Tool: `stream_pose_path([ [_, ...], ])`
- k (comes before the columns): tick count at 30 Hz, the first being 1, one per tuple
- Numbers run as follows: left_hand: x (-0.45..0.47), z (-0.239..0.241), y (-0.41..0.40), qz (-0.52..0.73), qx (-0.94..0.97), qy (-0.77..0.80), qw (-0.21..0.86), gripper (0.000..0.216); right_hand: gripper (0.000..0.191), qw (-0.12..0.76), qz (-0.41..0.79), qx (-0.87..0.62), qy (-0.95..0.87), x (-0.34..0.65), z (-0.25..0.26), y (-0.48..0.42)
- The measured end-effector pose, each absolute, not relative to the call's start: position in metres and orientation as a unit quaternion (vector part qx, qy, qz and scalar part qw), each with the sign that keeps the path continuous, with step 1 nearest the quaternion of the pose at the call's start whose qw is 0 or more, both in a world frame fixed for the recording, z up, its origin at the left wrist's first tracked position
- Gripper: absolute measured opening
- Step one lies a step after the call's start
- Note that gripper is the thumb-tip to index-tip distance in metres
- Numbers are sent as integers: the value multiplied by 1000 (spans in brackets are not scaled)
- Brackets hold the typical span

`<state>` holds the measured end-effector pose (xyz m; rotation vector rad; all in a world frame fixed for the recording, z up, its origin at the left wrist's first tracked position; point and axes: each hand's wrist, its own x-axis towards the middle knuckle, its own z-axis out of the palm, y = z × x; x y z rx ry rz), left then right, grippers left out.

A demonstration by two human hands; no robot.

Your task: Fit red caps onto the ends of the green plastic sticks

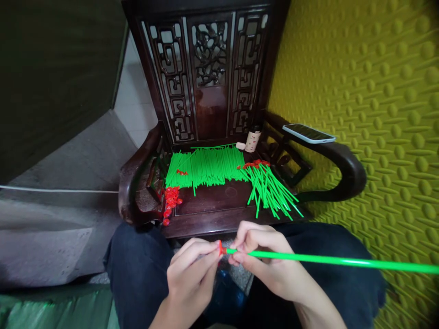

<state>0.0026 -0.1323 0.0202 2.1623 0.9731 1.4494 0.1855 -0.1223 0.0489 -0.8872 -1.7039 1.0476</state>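
My left hand [192,269] pinches a red plastic cap [220,249] between thumb and fingers, above my lap. A long green plastic stick [325,260] is gripped near its left end by my right hand [264,251], and it stretches out past the right edge of the view. The stick's end meets the neck of the cap; how deep it sits inside, I cannot tell. On the seat ahead lies a wide layer of green sticks [209,167]. Loose red caps [171,201] are heaped at its front left. To the right, several sticks with red caps on their far ends [269,189] lie fanned out.
The dark carved wooden chair [212,109] has curved armrests on both sides. A phone [308,133] rests on the right armrest. Behind the sticks stands a beige bottle [253,140] with a dark top. A textured yellow wall [387,91] rises close on the right.
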Motion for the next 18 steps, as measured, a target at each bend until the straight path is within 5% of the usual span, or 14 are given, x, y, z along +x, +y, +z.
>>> stream_pose_path([
  [10, 6, 15, -131, 555, 568, 454, 403, 19, 24, 585, 295, -380, -653, 158, 34, -136],
  [18, 3, 11, -129, 542, 547, 462, 440, 16, 31, 591, 303, -357, -657, 157, 31, -138],
])
